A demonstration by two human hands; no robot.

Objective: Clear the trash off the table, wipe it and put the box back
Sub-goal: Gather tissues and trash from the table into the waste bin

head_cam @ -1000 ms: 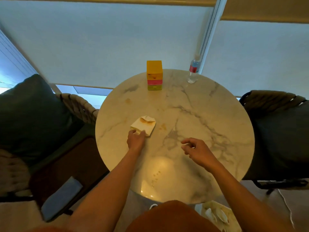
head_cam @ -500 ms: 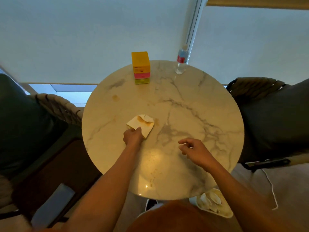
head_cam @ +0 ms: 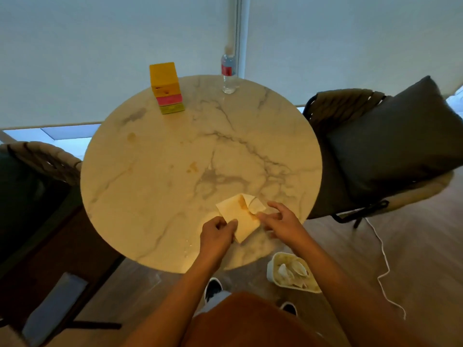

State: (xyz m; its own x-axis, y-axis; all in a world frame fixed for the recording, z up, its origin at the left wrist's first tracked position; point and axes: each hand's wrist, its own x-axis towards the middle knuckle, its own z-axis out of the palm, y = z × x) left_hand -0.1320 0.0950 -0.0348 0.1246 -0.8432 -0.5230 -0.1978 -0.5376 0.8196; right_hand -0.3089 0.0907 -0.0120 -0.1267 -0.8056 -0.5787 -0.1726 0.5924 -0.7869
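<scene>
- The box [head_cam: 166, 87] is stood at the tabletop's [head_cam: 150, 196] far edge.
- The stained napkin [head_cam: 240, 217], near the front edge, is pinched by the left hand [head_cam: 217, 234].
- Its folded corner is touched by the right hand [head_cam: 280, 219], fingers loosely spread.
- A bin [head_cam: 292, 272] is seen on the floor.

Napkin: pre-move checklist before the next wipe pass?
1. Left hand grips the napkin: ok.
2. Right hand on the napkin's stained corner: ok, fingertips touching; firm pinch cannot tell.
3. Napkin has a clean face to wipe with: cannot tell, top shows brown marks.
4. Table free of stains: not ok, brown spots remain near the middle.
5. Bin within reach on the floor: ok.
6. Box and bottle clear of the wiping path: ok, at the far edge.
</scene>
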